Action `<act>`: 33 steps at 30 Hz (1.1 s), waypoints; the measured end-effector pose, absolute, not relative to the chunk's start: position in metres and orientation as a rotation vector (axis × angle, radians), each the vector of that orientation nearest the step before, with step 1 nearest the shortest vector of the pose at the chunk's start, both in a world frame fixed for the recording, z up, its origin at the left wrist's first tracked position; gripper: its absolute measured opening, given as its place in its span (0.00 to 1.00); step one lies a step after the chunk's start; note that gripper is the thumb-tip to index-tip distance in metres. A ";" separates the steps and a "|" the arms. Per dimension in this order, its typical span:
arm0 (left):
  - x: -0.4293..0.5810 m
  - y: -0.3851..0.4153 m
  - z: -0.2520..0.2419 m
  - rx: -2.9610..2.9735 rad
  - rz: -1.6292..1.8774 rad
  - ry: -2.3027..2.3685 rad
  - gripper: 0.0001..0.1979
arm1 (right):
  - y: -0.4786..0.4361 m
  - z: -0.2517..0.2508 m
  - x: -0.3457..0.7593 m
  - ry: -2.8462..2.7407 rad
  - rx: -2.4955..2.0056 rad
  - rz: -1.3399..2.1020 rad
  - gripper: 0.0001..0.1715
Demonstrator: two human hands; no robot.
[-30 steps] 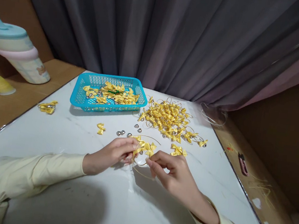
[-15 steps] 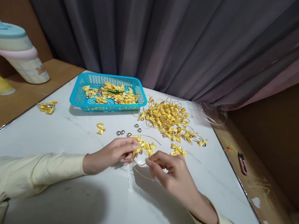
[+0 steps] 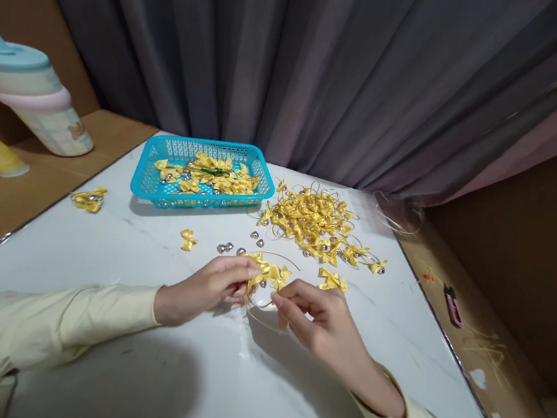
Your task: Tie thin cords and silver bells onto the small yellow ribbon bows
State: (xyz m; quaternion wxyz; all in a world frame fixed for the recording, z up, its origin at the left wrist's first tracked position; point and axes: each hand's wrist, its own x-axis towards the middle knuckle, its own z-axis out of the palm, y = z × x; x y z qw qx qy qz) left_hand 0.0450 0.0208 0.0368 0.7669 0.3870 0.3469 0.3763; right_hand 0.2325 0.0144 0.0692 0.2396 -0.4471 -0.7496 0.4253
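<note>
Over the middle of the white table, my left hand (image 3: pixel 220 283) pinches a yellow ribbon bow (image 3: pixel 252 285) with a thin gold cord (image 3: pixel 265 323) looping below it. The fingertips of my right hand (image 3: pixel 314 314) are closed on the same cord at the loop's right side. Just behind my fingers are more yellow bows (image 3: pixel 274 272) and a small silver bell (image 3: pixel 262 284); I cannot tell which of these are tied to the held cord. Several loose silver bells (image 3: pixel 225 247) lie beyond my left hand, and a single bow (image 3: pixel 187 239) is to their left.
A blue basket (image 3: pixel 199 201) holding bows and bells stands at the back left. Right of it is a heap of corded yellow bows (image 3: pixel 312 219). A tumbler (image 3: pixel 44 98) stands far left; a pink lighter-like object (image 3: pixel 452 307) lies past the right table edge.
My right hand has shifted very slightly, and the cord loop between my hands looks a little smaller. Everything else stays in place.
</note>
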 end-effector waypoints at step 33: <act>0.044 0.020 0.040 0.630 0.791 0.639 0.09 | 0.019 0.069 0.234 -2.074 -1.122 1.095 0.16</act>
